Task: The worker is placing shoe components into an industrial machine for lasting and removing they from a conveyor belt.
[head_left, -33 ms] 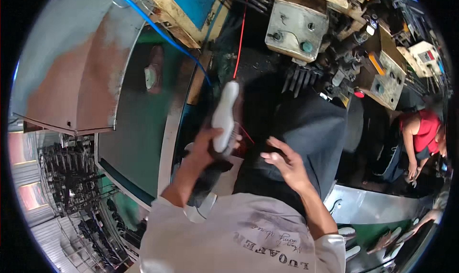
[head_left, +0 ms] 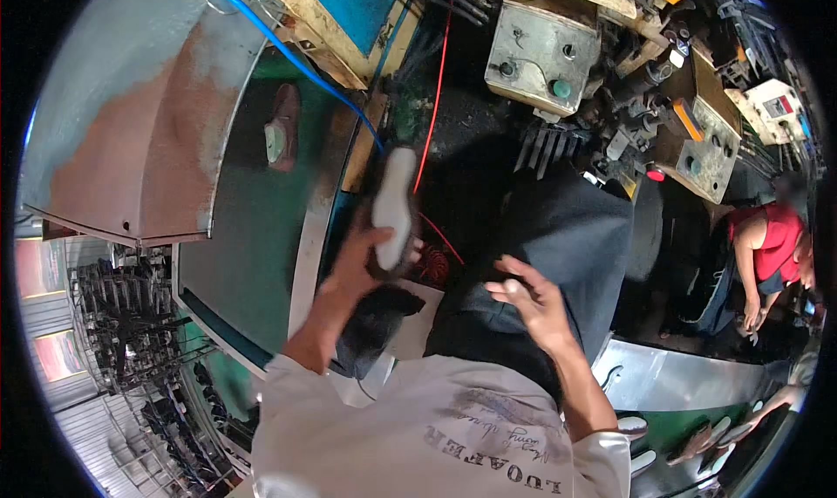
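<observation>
My left hand [head_left: 373, 252] is wrapped round one end of a shoe [head_left: 395, 203], whose long white underside faces up; its darker sides are smeared by motion. The shoe is held in the air beside the near edge of a green conveyor belt [head_left: 248, 210]. On that belt, farther off, lies a brown shoe [head_left: 285, 114] with a pale patch on it. Over my dark-clad leg hovers my right hand [head_left: 536, 306], fingers bent and apart, with nothing between them.
Machine control boxes [head_left: 536, 57] with knobs stand ahead on the right. A blue hose [head_left: 288, 53] crosses above the belt, and a red cord [head_left: 433, 119] hangs by the shoe. A grey metal hood [head_left: 148, 123] covers the left. A person in red [head_left: 776, 241] works at the right.
My left hand has carried the shoe left, toward the belt and away from the red cord. My right hand has shifted slightly right.
</observation>
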`<control>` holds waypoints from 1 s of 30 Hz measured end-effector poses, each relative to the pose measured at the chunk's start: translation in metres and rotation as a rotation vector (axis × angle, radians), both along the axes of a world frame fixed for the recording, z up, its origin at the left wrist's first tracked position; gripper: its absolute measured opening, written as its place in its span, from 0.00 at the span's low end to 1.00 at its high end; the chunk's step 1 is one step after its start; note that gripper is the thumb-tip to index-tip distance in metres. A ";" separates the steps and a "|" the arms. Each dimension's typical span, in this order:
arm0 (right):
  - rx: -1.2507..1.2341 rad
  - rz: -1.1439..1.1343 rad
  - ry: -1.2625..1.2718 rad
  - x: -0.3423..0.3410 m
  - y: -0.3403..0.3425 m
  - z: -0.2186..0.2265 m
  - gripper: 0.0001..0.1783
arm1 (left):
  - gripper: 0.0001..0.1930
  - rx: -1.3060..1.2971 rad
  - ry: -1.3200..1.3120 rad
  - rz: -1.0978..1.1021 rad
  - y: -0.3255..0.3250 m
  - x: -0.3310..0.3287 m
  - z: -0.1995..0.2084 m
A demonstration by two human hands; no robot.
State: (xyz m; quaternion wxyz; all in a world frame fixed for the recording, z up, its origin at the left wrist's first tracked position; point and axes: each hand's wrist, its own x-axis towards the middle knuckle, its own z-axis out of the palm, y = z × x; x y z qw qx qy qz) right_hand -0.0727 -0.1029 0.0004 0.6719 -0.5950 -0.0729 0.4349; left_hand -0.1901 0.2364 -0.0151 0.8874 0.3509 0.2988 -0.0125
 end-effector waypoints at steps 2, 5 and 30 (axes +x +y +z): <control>-0.069 -0.091 0.002 0.009 -0.020 0.000 0.27 | 0.50 0.618 0.167 0.094 0.067 -0.004 -0.025; -0.200 -0.260 0.037 0.022 -0.046 -0.004 0.23 | 0.59 1.183 0.651 -0.060 0.138 0.025 -0.022; -1.723 -1.317 0.306 -0.382 -0.438 -0.133 0.42 | 0.25 1.627 0.768 -0.602 0.277 0.037 -0.153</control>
